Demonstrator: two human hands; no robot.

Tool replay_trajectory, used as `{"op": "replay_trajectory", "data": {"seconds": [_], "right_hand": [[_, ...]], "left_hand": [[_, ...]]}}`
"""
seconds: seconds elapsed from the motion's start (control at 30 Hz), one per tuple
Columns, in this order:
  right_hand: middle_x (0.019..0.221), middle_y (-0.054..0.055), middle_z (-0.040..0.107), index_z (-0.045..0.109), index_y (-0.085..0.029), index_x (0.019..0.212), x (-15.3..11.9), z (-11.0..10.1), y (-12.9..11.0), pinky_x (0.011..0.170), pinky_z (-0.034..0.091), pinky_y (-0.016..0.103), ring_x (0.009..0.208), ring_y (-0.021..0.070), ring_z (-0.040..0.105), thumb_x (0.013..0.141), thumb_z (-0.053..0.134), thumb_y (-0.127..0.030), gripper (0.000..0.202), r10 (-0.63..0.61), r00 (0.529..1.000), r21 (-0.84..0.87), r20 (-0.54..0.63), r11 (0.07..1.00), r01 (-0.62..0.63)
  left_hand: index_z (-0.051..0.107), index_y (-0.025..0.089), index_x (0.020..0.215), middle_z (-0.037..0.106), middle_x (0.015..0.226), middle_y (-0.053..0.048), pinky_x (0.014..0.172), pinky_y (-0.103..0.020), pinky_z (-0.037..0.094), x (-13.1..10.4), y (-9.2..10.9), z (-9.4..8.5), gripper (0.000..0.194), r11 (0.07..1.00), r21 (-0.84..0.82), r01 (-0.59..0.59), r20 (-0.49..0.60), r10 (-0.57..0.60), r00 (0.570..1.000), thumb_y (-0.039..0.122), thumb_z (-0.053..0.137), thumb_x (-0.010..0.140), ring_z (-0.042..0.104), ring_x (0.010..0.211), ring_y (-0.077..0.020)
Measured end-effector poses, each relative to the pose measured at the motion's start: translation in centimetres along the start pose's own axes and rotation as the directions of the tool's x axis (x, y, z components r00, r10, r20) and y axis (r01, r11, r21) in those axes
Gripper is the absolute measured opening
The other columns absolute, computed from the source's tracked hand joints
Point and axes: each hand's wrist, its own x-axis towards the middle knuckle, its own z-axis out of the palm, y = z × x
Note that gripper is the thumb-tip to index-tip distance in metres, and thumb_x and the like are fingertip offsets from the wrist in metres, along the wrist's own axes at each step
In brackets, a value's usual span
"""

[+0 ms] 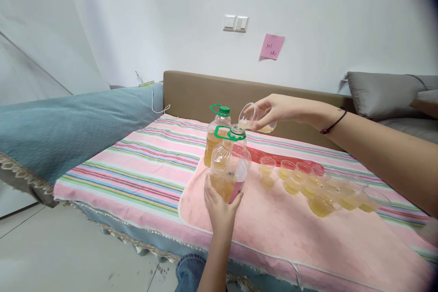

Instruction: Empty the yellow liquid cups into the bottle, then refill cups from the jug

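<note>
My left hand (221,207) is wrapped round the lower part of a clear plastic bottle (226,164), which stands uncapped with a green handle ring at its neck and amber liquid in its lower half. In my right hand (273,108) a clear plastic cup (250,114) lies tilted, its rim at the bottle's mouth, with pale yellow liquid inside. Just behind stands a second bottle (209,148) of amber liquid, its green cap on. To the right, several clear cups (321,200) of yellow liquid stand close together.
Beneath everything lies a pink mat (273,242) on a striped cover (143,164). A red plastic strip (253,154) runs behind the cups. At the back is a brown backrest (198,86); grey cushions (379,93) rest at the right. A blue-covered armrest (85,123) bounds the left side.
</note>
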Motion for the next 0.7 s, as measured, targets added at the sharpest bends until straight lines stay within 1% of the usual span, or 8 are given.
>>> {"op": "replay_trajectory", "data": {"seconds": [0.13,0.23,0.33,0.43,0.6,0.7], "right_hand": [[0.093,0.000,0.076,0.077,-0.034,0.095,0.1,0.0,-0.1,0.069,0.053,0.037,0.090,0.0279,0.067,0.059,0.081,-0.056,0.042,-0.012,1.000,0.010,0.004,1.000,0.012],[0.104,0.000,0.075,0.077,-0.033,0.082,0.2,0.0,-0.3,0.071,0.054,0.038,0.092,0.0287,0.067,0.058,0.082,-0.055,0.033,0.010,1.000,0.006,-0.002,1.000,-0.010],[0.105,0.000,0.075,0.076,-0.032,0.075,0.3,0.1,-0.4,0.073,0.053,0.040,0.092,0.0287,0.066,0.058,0.083,-0.054,0.029,0.022,1.000,0.004,-0.016,1.000,-0.022],[0.102,-0.001,0.075,0.076,-0.032,0.076,0.4,0.1,-0.6,0.073,0.053,0.040,0.090,0.0280,0.066,0.057,0.083,-0.054,0.029,0.020,1.000,0.000,-0.012,1.000,-0.020],[0.084,-0.001,0.073,0.077,-0.034,0.087,0.5,0.0,-1.0,0.067,0.050,0.037,0.085,0.0268,0.065,0.059,0.082,-0.054,0.035,0.003,1.000,0.006,0.020,1.000,-0.003],[0.082,-0.001,0.073,0.077,-0.034,0.083,0.5,0.0,-1.2,0.068,0.050,0.037,0.084,0.0268,0.065,0.058,0.081,-0.054,0.033,0.011,1.000,-0.018,0.016,1.000,-0.010]], "left_hand": [[0.021,0.015,0.148,0.038,0.149,-0.023,0.113,-0.056,0.036,0.0,0.0,0.0,0.107,1.000,0.004,0.007,0.001,-0.007,1.000,0.044,0.081,0.064,0.037,0.141,-0.0375],[0.021,0.016,0.148,0.038,0.149,-0.022,0.112,-0.056,0.036,0.0,0.0,0.1,0.107,1.000,0.001,0.008,-0.001,-0.008,1.000,0.044,0.081,0.064,0.037,0.141,-0.0377],[0.022,0.017,0.148,0.038,0.149,-0.022,0.113,-0.057,0.036,0.0,-0.1,0.1,0.107,1.000,-0.008,0.007,-0.013,-0.007,1.000,0.045,0.081,0.063,0.037,0.141,-0.0381],[0.021,0.016,0.148,0.038,0.149,-0.022,0.113,-0.057,0.036,0.0,-0.3,0.1,0.108,1.000,0.001,-0.007,-0.002,0.007,1.000,0.046,0.081,0.063,0.037,0.141,-0.0380],[0.019,0.016,0.149,0.038,0.149,-0.023,0.113,-0.055,0.037,0.0,-0.5,0.0,0.109,0.999,0.019,-0.027,0.005,0.027,1.000,0.048,0.080,0.065,0.037,0.141,-0.0371],[0.019,0.016,0.149,0.038,0.149,-0.022,0.113,-0.055,0.037,0.0,-0.4,0.0,0.109,0.999,0.023,-0.031,0.002,0.031,1.000,0.047,0.080,0.065,0.038,0.140,-0.0371]]}}
